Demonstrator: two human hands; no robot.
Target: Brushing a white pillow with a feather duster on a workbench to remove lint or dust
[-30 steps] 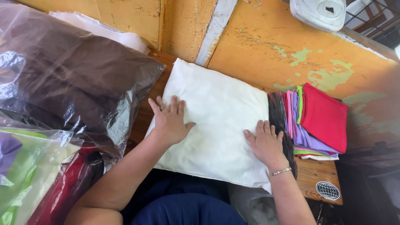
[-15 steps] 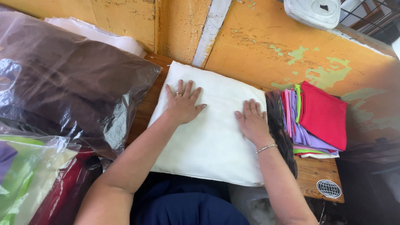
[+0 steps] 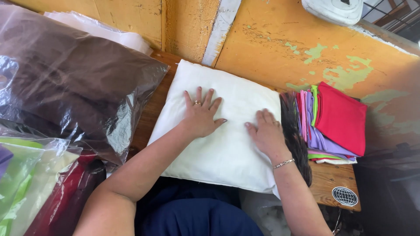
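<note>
1. The white cushion (image 3: pixel 218 144) lay flat on the wooden worktop (image 3: pixel 332 177), against the yellow wall (image 3: pixel 280 48).
2. The left hand (image 3: pixel 201 116) pressed on its middle, fingers spread flat, gripping nothing.
3. The right hand (image 3: pixel 267 133) rested palm-down near its right edge, fingers extended.
4. Folded coloured cloths (image 3: pixel 332 122) sat just beside it.

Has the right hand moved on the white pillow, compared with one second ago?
Yes. The right hand slid up the white pillow, away from its near edge and closer to the left hand, judged against the folded colored cloth stack beside it.
</note>
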